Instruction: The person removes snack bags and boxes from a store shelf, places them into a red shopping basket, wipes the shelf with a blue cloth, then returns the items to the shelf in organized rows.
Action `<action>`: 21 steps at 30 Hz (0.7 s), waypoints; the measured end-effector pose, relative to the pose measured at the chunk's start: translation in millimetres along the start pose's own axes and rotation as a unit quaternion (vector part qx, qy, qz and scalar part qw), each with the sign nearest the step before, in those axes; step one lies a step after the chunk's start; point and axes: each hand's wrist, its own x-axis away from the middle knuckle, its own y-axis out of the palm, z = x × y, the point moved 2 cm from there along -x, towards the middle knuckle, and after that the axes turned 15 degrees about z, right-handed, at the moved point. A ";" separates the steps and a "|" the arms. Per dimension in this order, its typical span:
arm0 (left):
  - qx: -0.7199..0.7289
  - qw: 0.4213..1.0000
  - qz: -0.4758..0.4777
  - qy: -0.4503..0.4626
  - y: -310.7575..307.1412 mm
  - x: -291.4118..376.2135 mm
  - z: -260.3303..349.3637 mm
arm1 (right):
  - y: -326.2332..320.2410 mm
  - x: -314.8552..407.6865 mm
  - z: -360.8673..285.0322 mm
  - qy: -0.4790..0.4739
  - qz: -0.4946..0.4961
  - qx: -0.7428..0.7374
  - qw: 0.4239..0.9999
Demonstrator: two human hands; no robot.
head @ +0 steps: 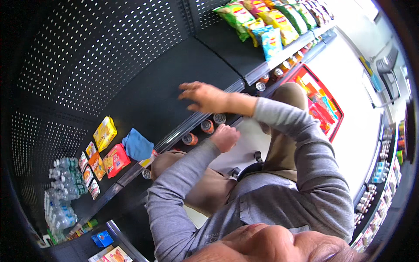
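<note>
My right hand (204, 97) reaches across over the black shelf (157, 85), slightly blurred, with its fingers apart and nothing in them. Closer to my body, my left hand (226, 138) is held just in front of the shelf edge, its fingers curled in; no object shows in it. Below that edge, next to the left hand, stand several drink cans (207, 126) with orange sides. A folded blue cloth (137, 144) lies on the shelf to the left, touching or very near a red snack packet (116, 160). Behind them is a yellow snack packet (105, 133).
Clear plastic bottles (69, 177) stand at the shelf's left end, near small snack packets (92, 189). Chip bags (278, 24) fill the far right. A red basket (337, 114) of packets sits beside my right knee. Perforated panel (98, 49) backs the shelf.
</note>
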 end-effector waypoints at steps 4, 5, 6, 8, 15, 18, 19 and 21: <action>0.001 0.995 -0.082 -0.059 -2.4 -20.3 -5.0 | -124.8 59.1 33.7 0.058 0.066 0.097 0.991; 0.001 0.998 -0.047 -0.045 -3.5 -21.1 -5.9 | -151.0 86.4 47.7 0.064 0.115 0.110 0.985; -0.010 0.996 -0.059 -0.061 -3.0 -18.3 -9.6 | -172.1 106.8 40.7 0.156 0.110 0.116 0.975; -0.014 0.994 -0.081 -0.073 -4.3 -21.2 -13.9 | -196.8 164.8 42.3 0.274 0.044 0.122 0.953; -0.023 0.985 -0.131 -0.113 -6.1 -30.2 -1.8 | -201.5 217.3 34.6 0.263 0.232 0.086 0.933; -0.008 0.982 -0.158 -0.104 5.2 -27.4 -4.3 | -189.3 231.1 32.8 0.219 0.289 0.066 0.929; 0.002 0.984 -0.141 -0.106 7.8 -27.8 -4.3 | -189.2 236.9 31.9 0.217 0.296 0.067 0.928; 0.008 0.979 -0.162 -0.120 16.4 -29.2 -8.3 | -189.1 253.1 24.0 0.236 0.305 0.033 0.922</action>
